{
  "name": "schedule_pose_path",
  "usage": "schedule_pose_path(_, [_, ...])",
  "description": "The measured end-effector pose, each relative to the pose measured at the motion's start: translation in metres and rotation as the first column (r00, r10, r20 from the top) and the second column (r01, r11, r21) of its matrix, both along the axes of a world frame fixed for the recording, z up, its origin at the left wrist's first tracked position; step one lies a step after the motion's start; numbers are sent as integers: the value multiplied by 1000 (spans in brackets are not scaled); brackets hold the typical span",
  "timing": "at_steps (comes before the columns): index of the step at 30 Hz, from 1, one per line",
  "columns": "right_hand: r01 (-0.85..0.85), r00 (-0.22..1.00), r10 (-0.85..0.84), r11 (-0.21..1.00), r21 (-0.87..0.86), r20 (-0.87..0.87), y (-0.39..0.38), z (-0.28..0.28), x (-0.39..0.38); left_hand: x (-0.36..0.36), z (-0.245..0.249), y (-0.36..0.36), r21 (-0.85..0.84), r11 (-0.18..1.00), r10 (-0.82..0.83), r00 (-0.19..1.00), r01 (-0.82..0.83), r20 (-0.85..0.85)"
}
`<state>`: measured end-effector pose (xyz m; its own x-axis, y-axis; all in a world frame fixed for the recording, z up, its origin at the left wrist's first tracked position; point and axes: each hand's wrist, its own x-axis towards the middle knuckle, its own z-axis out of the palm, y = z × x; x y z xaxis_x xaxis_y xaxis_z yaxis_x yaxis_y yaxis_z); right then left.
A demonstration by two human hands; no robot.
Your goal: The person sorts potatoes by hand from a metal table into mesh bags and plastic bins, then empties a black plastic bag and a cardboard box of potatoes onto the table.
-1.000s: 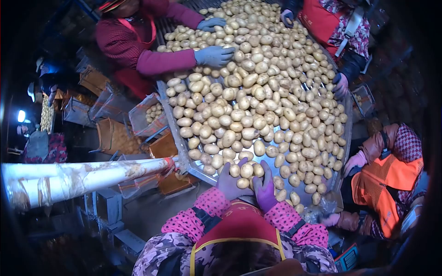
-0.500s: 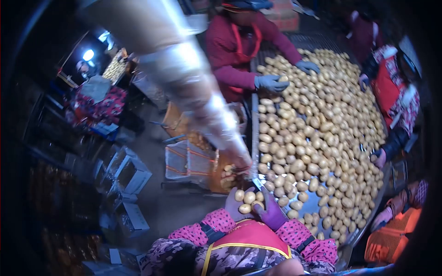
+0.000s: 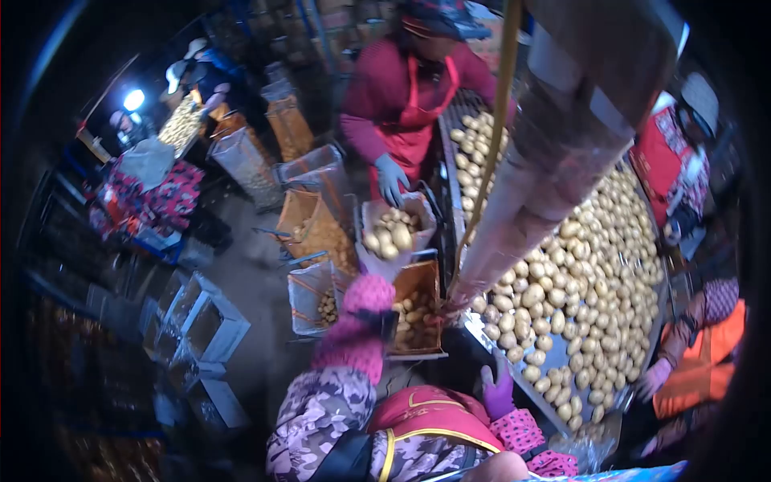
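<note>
My left hand [image 3: 377, 263], in a light purple glove, reaches out with several potatoes [image 3: 392, 239] in its grasp. It is over the near side of a mesh bag [image 3: 424, 210] that stands open in a frame. My right hand [image 3: 499, 387], in a purple glove, is beside the near edge of the sorting table [image 3: 540, 411], thumb and fingers apart, with nothing in it. Many loose potatoes [image 3: 578, 289] lie on the table. Below and right of my left hand, an orange-sided bag [image 3: 426, 281] holds more potatoes.
A plastic-wrapped hanging tube [image 3: 554, 145] crosses the view above the table. Opposite, a person in a red apron [image 3: 414, 132] lowers a gloved hand near the mesh bag. Other people work at right. More bags [image 3: 309, 277] and cartons [image 3: 213, 321] stand at left.
My left hand has moved forward from my apron to the bags, carrying potatoes. My right hand has come away from them and opened. The hanging tube now crosses the table from the other side.
</note>
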<state>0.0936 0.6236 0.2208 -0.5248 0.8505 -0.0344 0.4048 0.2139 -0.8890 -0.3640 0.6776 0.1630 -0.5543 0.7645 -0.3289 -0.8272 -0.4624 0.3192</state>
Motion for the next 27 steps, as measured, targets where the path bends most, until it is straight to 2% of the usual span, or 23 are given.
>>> schedule_pose_path(1, [45,999,-45,999,11,-7,-9,-8,16,-13,-21,9,163,978,80,957,-130,279])
schedule_pose_path(2, [106,994,-106,993,-45,-2,-20,-5,31,-21,-47,15,125,988,59,976,-87,212])
schedule_pose_path(4, [224,974,-222,968,-114,35,-36,-8,59,-54,-119,21,193,981,-27,995,8,98])
schedule_pose_path(5, [296,954,-288,946,-131,79,-45,-18,81,-57,-156,9,292,954,-97,993,74,65])
schedule_pose_path(6, [387,921,-376,911,-139,99,-55,-30,99,-42,-162,-3,272,958,-111,992,91,60])
schedule_pose_path(7, [460,882,-443,883,-91,161,-67,-44,122,-7,-158,-20,163,984,-91,990,73,110])
schedule_pose_path(9, [647,740,-614,761,-44,275,-99,-47,158,71,-120,-63,-180,983,9,973,34,229])
schedule_pose_path(10, [724,680,-671,679,-124,294,-110,-34,172,103,-104,-84,-328,943,33,968,51,248])
schedule_pose_path(11, [763,626,-702,641,-81,338,-128,-63,197,129,-89,-106,-393,910,-29,966,133,258])
schedule_pose_path(12, [817,577,-746,530,-228,333,-147,-117,231,138,-116,-129,-102,887,-414,873,450,257])
schedule_pose_path(13, [825,543,-778,424,-373,317,-163,-155,258,147,-143,-153,141,677,-733,680,722,36])
schedule_pose_path(14, [792,395,-884,188,-581,252,-172,-156,268,183,-114,-150,-310,615,-752,658,725,45])
schedule_pose_path(15, [649,222,-949,-28,-760,225,-181,-159,274,239,-61,-149,-701,434,-763,644,566,48])
schedule_pose_path(16, [418,42,-970,-200,-886,239,-191,-166,285,276,-57,-147,-729,361,-848,529,582,3])
schedule_pose_path(17, [337,16,-984,-163,-927,179,-197,-191,298,306,-56,-145,-754,294,-914,404,587,-41])
schedule_pose_path(18, [249,-19,-993,-121,-961,120,-204,-242,314,334,-47,-139,-740,240,-952,300,629,-54])
schedule_pose_path(20, [154,-158,-980,-144,-977,120,-192,-267,336,383,-44,-126,-733,158,-987,124,662,-101])
schedule_pose_path(22, [105,-329,-910,-302,-947,254,-154,-251,347,430,-34,-117,-751,174,-977,18,637,-211])
schedule_pose_path(23, [96,-333,-915,-274,-957,229,-144,-249,361,447,-39,-113,-750,185,-967,-19,635,-255])
schedule_pose_path(25, [76,-343,-923,-211,-975,173,-121,-253,384,467,-61,-100,-786,223,-829,-311,577,-464])
schedule_pose_path(26, [50,-303,-925,-256,-965,230,-114,-270,396,490,-56,-102,-824,181,-852,-334,537,-404])
schedule_pose_path(27, [21,-324,-919,-243,-970,223,-107,-278,402,511,-52,-102,-849,170,-788,-448,500,-422])
